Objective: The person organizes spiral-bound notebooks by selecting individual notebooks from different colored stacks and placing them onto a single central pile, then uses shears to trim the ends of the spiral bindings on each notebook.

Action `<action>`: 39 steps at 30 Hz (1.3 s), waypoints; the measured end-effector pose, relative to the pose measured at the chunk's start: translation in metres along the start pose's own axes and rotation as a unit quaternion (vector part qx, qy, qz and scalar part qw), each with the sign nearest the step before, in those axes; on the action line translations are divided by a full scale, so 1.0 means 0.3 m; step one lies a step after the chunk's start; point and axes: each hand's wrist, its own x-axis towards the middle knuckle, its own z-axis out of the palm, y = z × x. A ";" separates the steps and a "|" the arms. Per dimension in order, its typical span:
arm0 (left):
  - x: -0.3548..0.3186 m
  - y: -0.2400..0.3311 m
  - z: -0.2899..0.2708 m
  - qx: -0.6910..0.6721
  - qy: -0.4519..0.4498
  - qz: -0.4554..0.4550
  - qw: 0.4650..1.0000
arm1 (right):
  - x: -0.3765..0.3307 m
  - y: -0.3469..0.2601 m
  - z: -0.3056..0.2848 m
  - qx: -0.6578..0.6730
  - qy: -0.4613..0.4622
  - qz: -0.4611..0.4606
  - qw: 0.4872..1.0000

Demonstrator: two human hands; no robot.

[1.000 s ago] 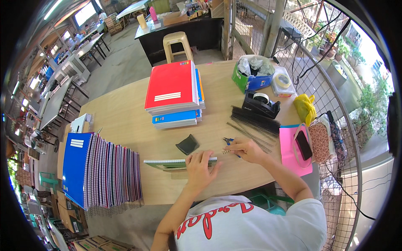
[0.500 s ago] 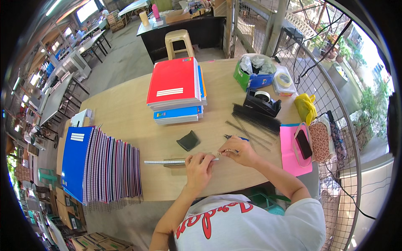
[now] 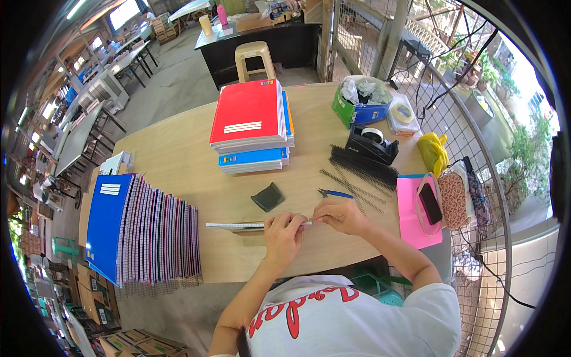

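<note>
My left hand (image 3: 284,235) is closed on a notebook (image 3: 232,225) standing on edge, its thin white holed edge facing up. Some brown card shows below that edge. At the right end of the notebook, the fingertips of my right hand (image 3: 340,215) are pinched together; what they hold is too small to make out. Just beyond my right hand lie blue-handled pliers (image 3: 338,194) with a dark tip. Loose metal spiral coils (image 3: 357,191) are scattered past them. A dark curved block (image 3: 267,197) sits beyond my left hand.
Spiral notebooks (image 3: 107,220) stand in a thick row at the left. A red-topped notebook stack (image 3: 247,113) is at the far middle. Rightward are black coils (image 3: 364,168), a tape dispenser (image 3: 373,146), a green-blue box (image 3: 361,107), a yellow bag (image 3: 434,153) and a phone (image 3: 430,203) on pink folder (image 3: 419,235).
My right hand has shifted slightly at the notebook's right end, uncovering more of the pliers. My left hand keeps its hold on the notebook.
</note>
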 end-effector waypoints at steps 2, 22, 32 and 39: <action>0.003 -0.001 -0.002 0.007 0.007 -0.001 1.000 | 0.007 -0.024 0.005 -0.020 0.021 -0.066 0.997; -0.005 -0.038 -0.021 -0.047 0.020 0.058 0.997 | -0.023 -0.074 0.060 -0.103 -0.012 0.053 0.993; -0.008 -0.064 -0.002 -0.032 0.018 0.035 0.999 | 0.012 -0.045 0.107 -0.280 0.014 -0.065 0.958; -0.018 -0.026 0.002 -0.017 0.006 0.076 0.997 | 0.332 0.177 0.154 -0.238 -0.094 0.249 0.934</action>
